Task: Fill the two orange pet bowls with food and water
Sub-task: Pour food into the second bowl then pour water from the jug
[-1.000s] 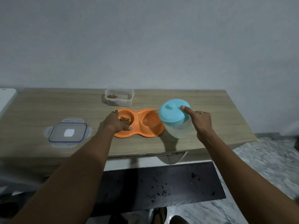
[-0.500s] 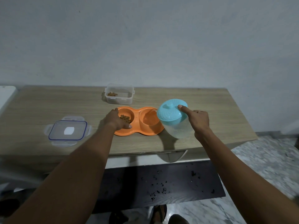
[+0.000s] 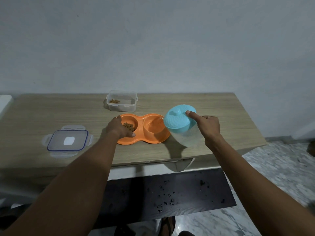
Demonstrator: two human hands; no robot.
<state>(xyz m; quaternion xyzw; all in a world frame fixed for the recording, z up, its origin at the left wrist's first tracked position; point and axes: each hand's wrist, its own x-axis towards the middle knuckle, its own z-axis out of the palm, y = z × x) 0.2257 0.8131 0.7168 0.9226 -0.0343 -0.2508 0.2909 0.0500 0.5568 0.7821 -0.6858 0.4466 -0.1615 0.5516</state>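
Currently we see the orange double pet bowl point(image 3: 142, 138) sitting mid-table on the wooden tabletop point(image 3: 51, 116). Its left well holds brown kibble point(image 3: 128, 125); its right well point(image 3: 154, 127) has a thin stream of water landing in it from the jug.

The left hand point(image 3: 119, 129) rests on the left rim of the bowl, fingers curled over the edge and thumb lying along the front lip. It looks like a light steadying grip on the bowl, partly closed; we can't tell how firm.

The right hand point(image 3: 208, 128) is wrapped around the clear plastic water jug point(image 3: 185, 133), which is tilted left toward the right well and lifted over the bowl's right edge. Its index finger is stretched out and pressed on the teal lid point(image 3: 178, 117); the other fingers are closed round the jug's far side, mostly hidden.

Behind the bowl stands a clear food container point(image 3: 121, 103), open, with a few kibble bits in one corner. Its clip lid point(image 3: 68, 141), blue-sealed, lies flat on the table well left of the bowl.

Under the table edge there is a dark mat point(image 3: 170, 193) with scattered dark crumbs.
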